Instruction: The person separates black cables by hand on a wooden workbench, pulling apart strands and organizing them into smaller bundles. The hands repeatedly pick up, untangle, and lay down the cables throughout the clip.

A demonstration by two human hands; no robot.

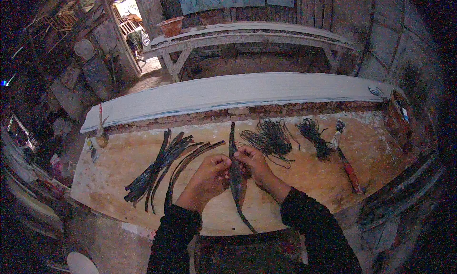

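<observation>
Over the middle of the wooden table, a long dark strip [235, 193], wide in its middle and narrow at both ends, stands between my hands. My left hand [209, 176] pinches its left edge with thumb and fingers, while my right hand [254, 164] grips the opposite edge slightly higher. Left of my left hand lies a bundle of flat black strips [154, 167], with a few curved strips [183, 164] beside it partly behind my wrist. Beyond my right hand rests a loose tangle of thin black cord [271, 138].
Farther right are a smaller black cord bundle [312, 136] and a hammer-like tool with a red handle [350, 171]. A long white-topped board [238, 92] borders the table's far side. A brown container [399, 114] stands at the right, a brush-like tool [101, 129] at the left. Behind runs a bench [266, 32].
</observation>
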